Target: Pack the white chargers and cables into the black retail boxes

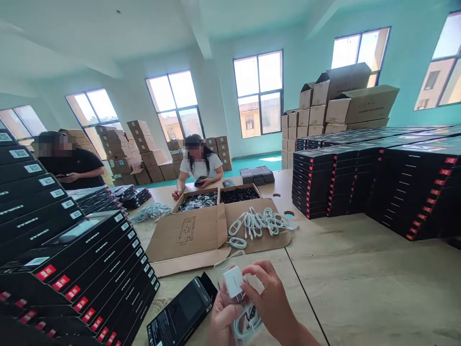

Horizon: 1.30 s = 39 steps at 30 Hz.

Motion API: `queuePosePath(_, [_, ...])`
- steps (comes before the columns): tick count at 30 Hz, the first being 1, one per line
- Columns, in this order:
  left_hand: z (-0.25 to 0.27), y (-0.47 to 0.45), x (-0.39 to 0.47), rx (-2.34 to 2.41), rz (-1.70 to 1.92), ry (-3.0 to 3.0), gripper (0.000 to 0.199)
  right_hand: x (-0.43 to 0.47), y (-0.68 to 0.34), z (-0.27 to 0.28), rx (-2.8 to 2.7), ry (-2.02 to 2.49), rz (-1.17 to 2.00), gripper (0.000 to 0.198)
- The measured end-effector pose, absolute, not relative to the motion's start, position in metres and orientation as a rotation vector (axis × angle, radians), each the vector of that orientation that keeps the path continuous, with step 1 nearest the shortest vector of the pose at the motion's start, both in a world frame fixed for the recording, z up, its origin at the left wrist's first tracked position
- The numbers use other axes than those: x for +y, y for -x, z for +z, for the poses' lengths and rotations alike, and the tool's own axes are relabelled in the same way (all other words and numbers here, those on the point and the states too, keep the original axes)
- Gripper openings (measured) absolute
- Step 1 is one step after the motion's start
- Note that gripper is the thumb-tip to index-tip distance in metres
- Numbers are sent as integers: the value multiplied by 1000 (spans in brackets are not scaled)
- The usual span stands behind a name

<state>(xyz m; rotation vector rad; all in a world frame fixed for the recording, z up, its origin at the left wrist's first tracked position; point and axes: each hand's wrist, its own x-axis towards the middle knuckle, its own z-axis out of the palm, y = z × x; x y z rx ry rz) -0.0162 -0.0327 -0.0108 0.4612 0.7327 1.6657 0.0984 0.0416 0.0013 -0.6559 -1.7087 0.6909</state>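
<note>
Low in the head view, my left hand [220,321] and my right hand [271,300] meet over the wooden table [360,278]. Together they hold a small white charger plug [233,282] in a thin clear wrapper, and a coiled pale cable [247,324] hangs between the palms. My right fingers pinch the plug's right side. An open black retail box [182,312] lies on the table just left of my hands.
Stacks of black boxes with red tabs rise at left [79,269] and right [378,178]. An open cardboard carton [216,221] with white cables [261,222] sits ahead. Two other people [200,163] [68,161] sit across the table. Brown cartons are piled by the windows.
</note>
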Motion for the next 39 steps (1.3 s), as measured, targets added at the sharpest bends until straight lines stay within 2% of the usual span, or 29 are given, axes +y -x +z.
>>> queuePosePath(4, [-37, 22, -22, 712, 1722, -470, 83, 43, -98, -5, -1760, 641, 741, 14])
queuePosePath(8, [-51, 31, -14, 722, 1721, -504, 83, 49, -97, -16, -1547, 705, 1127, 26])
queuePosePath(11, [-36, 25, -21, 725, 1664, -498, 81, 54, -109, -9, -1473, 718, 1345, 29])
queuePosePath(15, [-3, 11, -32, 793, 1568, -533, 84, 66, -129, 11, -1661, 710, 1180, 19])
queuePosePath(18, [8, 6, -35, 735, 1532, -534, 87, 77, -135, 10, -1685, 665, 1295, 24])
queuePosePath(21, [6, 1, -36, 728, 1524, -501, 83, 80, -136, 1, -1639, 677, 1402, 27])
queuePosePath(25, [1, -3, -35, 764, 1570, -510, 83, 70, -131, -8, -1557, 709, 1312, 23])
queuePosePath(34, [1, 8, -32, 893, 1588, -590, 84, 57, -100, -21, -1246, 593, 1419, 33])
queuePosePath(39, [7, 12, -29, 893, 1647, -565, 81, 57, -98, -14, -1445, 616, 1301, 33])
